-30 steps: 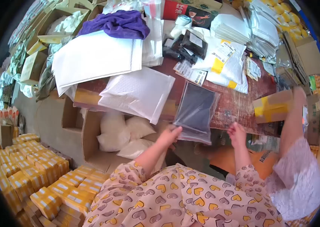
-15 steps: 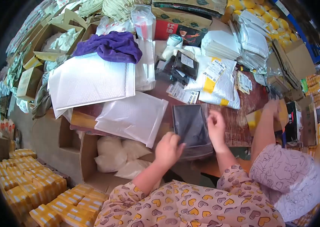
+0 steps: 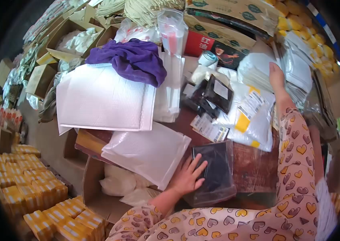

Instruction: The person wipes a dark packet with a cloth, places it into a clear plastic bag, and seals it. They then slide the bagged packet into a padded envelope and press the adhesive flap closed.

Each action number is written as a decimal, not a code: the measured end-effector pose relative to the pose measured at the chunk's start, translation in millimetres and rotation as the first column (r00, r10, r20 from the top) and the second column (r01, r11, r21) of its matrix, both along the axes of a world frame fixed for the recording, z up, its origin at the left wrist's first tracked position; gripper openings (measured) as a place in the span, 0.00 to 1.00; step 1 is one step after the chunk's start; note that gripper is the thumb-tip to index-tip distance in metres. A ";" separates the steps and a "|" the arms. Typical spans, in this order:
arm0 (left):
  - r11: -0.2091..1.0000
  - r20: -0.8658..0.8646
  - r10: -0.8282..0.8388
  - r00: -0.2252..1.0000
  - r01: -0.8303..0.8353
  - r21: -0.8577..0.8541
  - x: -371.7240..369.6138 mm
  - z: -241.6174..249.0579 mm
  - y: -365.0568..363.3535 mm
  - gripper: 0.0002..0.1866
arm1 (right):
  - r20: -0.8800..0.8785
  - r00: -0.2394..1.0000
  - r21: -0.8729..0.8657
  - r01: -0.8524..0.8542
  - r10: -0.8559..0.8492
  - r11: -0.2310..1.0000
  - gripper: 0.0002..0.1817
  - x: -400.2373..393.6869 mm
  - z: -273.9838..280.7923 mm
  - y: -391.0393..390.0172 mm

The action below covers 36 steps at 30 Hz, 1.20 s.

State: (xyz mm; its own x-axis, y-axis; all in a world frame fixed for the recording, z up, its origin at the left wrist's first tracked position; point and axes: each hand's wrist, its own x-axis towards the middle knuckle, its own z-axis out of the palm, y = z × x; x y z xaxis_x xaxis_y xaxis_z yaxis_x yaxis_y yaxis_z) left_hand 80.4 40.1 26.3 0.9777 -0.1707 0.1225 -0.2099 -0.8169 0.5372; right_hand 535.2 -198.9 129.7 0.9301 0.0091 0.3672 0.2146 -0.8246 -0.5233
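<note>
My left hand [image 3: 188, 174] lies with its fingers spread on the left side of a flat black item in a clear plastic bag [image 3: 214, 170], near the table's front edge. Far out at the back right, my right hand [image 3: 277, 78] is stretched out beside a stack of white padded mailers [image 3: 256, 66]. Its fingers point away from me and are partly hidden; I see nothing held in them. Left of the bagged item is a white mailer [image 3: 147, 154], close to my left wrist. Behind the bag are printed labels [image 3: 210, 128] and black packets [image 3: 218, 94].
A purple cloth [image 3: 129, 60] rests on larger white mailers [image 3: 105, 100]. White parcels with yellow labels [image 3: 248, 116] lie on the red-brown table [image 3: 254, 172]. An open carton [image 3: 91, 186] with pale bags stands below; yellow packs [image 3: 29, 176] are piled left. A co-worker's sleeve [image 3: 326, 213] shows at right.
My right hand has left the bagged item's right side and reached to the mailer stack. My left hand has spread its fingers onto the bag. The camera view has shifted.
</note>
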 end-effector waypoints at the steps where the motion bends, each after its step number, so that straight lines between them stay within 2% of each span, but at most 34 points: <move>1: 1.000 -0.017 -0.003 1.000 0.003 0.027 0.0 -2.5 -0.4 0.33 | 0.071 0.997 -0.220 -0.018 0.035 0.975 0.22 11.0 -12.9 -2.7; 2: 0.999 -0.029 -0.003 1.000 0.004 0.035 0.9 -2.1 -0.6 0.33 | 0.134 0.988 -0.430 -0.017 0.083 0.902 0.27 14.4 -22.2 1.8; 3: 0.999 -0.042 -0.006 0.999 0.008 0.041 1.1 -0.5 -0.4 0.33 | 0.126 0.988 -0.419 -0.030 0.091 0.908 0.27 17.4 -28.0 3.9; 5: 0.998 -0.112 -0.015 0.994 0.021 0.052 2.2 1.1 0.2 0.32 | -0.151 0.978 -0.482 0.056 -0.146 0.874 0.35 24.5 -30.6 -0.4; 6: 0.998 -0.112 -0.019 0.994 0.025 0.056 2.4 1.3 0.1 0.32 | -0.153 0.978 -0.480 0.054 -0.144 0.876 0.35 28.4 -32.2 -2.6; 9: 0.997 -0.121 -0.023 0.992 0.031 0.065 2.5 4.1 -0.9 0.32 | -0.208 0.975 -0.214 0.038 -0.084 0.976 0.25 50.5 -31.7 -24.2; 10: 0.998 -0.076 -0.014 0.997 0.019 0.065 2.6 3.5 -1.1 0.32 | -0.205 0.975 -0.212 0.036 -0.080 0.977 0.25 76.2 -40.1 -44.2; 11: 0.998 -0.029 -0.006 1.000 0.007 0.065 2.5 2.9 -0.7 0.33 | -0.142 0.985 -0.137 0.084 -0.103 0.987 0.23 74.9 -30.3 -47.6; 13: 0.998 -0.028 -0.001 1.000 0.002 0.066 2.1 2.2 -0.4 0.33 | 0.140 0.976 0.115 0.150 -0.165 0.982 0.20 48.2 3.0 -37.9; 15: 0.999 -0.006 0.006 1.000 -0.006 0.052 0.7 0.9 -1.0 0.33 | 0.323 0.929 0.292 0.086 -0.183 0.952 0.18 5.4 40.3 -22.8; 18: 0.999 0.001 0.019 1.000 -0.019 0.043 -0.8 2.7 -2.4 0.34 | 0.419 0.894 0.428 -0.040 -0.158 0.903 0.20 -76.4 76.7 -8.2; 20: 0.999 0.052 0.022 0.998 -0.024 0.034 0.0 1.3 -2.2 0.33 | 0.482 0.871 0.362 -0.100 -0.094 0.927 0.20 -162.0 94.6 9.5; 22: 0.999 0.077 0.033 0.996 -0.031 -0.023 -3.8 -3.7 -4.6 0.31 | 0.361 0.932 0.412 -0.130 -0.031 0.902 0.22 -250.2 101.0 31.4; 23: 0.998 0.075 0.040 0.996 -0.036 -0.058 -4.8 -2.6 -3.7 0.30 | 0.421 0.905 0.232 -0.172 0.060 0.958 0.23 -288.4 97.5 30.6; 24: 0.984 0.062 0.065 0.996 -0.054 -0.169 -5.7 3.4 -2.9 0.28 | 0.468 0.868 0.047 -0.212 0.166 0.976 0.24 -319.9 95.2 31.3; 25: 0.922 0.093 0.157 0.983 -0.112 -0.372 -10.9 7.8 -2.9 0.27 | 0.451 0.878 0.052 -0.206 0.161 0.977 0.24 -347.1 94.8 33.0; 27: 0.850 0.151 0.171 0.974 -0.069 -0.522 -35.6 54.9 -1.0 0.29 | 0.383 0.879 -0.275 -0.183 0.283 0.944 0.25 -392.5 94.4 38.9; 29: 0.860 0.353 0.042 0.935 0.146 -0.488 -62.5 119.8 -1.2 0.36 | 0.271 0.883 -0.316 -0.294 0.382 0.902 0.22 -428.3 91.1 52.1; 30: 0.904 0.377 -0.030 0.926 0.186 -0.385 -71.5 140.2 -5.5 0.42 | 0.268 0.863 -0.272 -0.358 0.427 0.893 0.20 -444.2 85.4 61.5; 31: 0.932 0.347 -0.073 0.935 0.187 -0.310 -78.6 153.2 -10.8 0.45 | 0.222 0.852 -0.245 -0.422 0.474 0.873 0.17 -458.5 85.0 70.9; 33: 0.956 0.336 -0.028 0.942 0.124 -0.266 -81.0 154.7 -15.3 0.41 | 0.194 0.847 -0.140 -0.477 0.496 0.868 0.14 -481.3 82.2 93.2; 35: 0.926 0.283 0.052 0.958 0.060 -0.373 -78.3 146.2 -6.3 0.35 | 0.142 0.808 -0.123 -0.559 0.572 0.820 0.14 -497.7 74.4 103.2; 36: 0.890 0.310 0.142 0.940 0.016 -0.456 -77.7 151.4 -0.4 0.26 | 0.118 0.787 -0.083 -0.600 0.605 0.796 0.15 -507.1 75.7 107.2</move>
State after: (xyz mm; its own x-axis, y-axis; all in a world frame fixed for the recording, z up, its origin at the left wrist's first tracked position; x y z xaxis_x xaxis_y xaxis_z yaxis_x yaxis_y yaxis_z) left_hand 2.7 39.7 177.7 0.8748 0.0402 0.4827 -0.3929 -0.5240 0.7557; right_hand 28.1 -91.8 205.4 0.6739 0.5681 0.4724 0.7388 -0.5237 -0.4242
